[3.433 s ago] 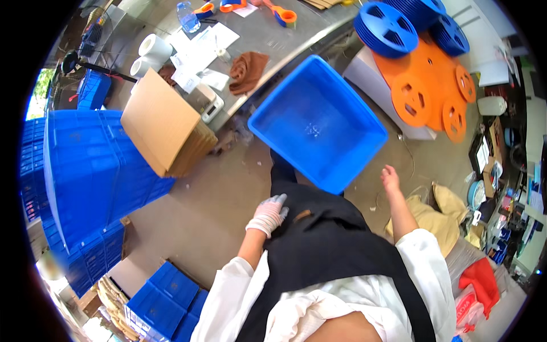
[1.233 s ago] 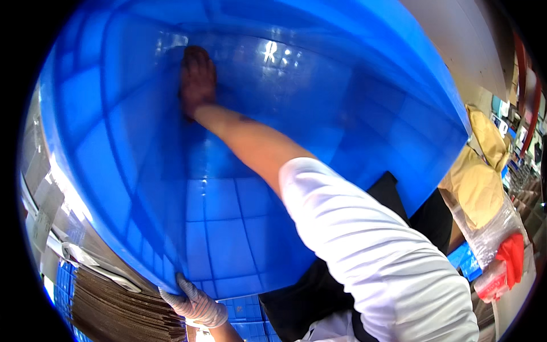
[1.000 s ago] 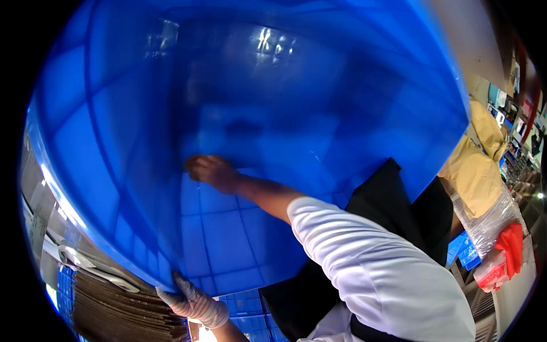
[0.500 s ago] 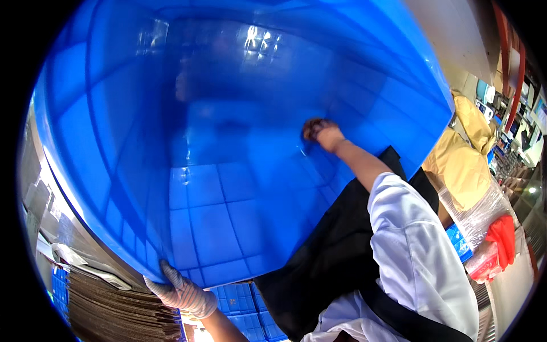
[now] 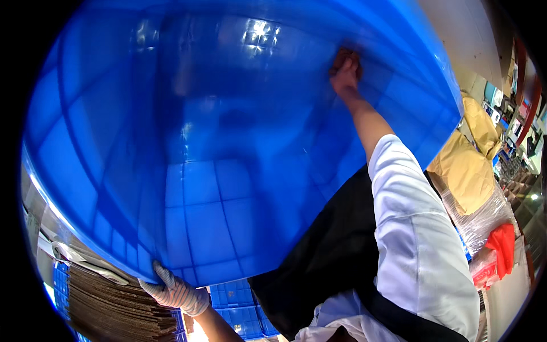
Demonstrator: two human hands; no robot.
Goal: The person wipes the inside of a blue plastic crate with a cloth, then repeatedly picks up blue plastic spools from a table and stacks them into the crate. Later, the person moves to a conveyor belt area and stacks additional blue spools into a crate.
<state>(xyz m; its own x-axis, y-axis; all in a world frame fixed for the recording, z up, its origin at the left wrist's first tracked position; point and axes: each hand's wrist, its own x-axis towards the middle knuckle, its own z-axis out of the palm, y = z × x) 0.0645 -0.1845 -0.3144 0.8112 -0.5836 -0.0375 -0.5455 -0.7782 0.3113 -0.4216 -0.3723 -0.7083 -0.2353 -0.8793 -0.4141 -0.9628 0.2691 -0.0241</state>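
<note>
Blue bin [image 5: 219, 225] fills most of the view, opening toward the wearer, beside the black apron [image 5: 336, 242]; gloved left hand [image 5: 176, 294] grips its near rim at the lower left. Bare right hand [image 5: 346, 78] is inside the bin at the far right corner, fingers closed on a brown wad [image 5: 341, 56], exact kind too blurred to tell. Cardboard stack [image 5: 114, 302] sits left below the bin, tan sacking [image 5: 464, 174] right of it.

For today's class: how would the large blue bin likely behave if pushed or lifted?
The blue bin is probably stiff, as its broad walls show no sagging. Glossy highlights suggest smooth, perhaps slippery plastic. Being hollow, it may feel light for its size.
</note>
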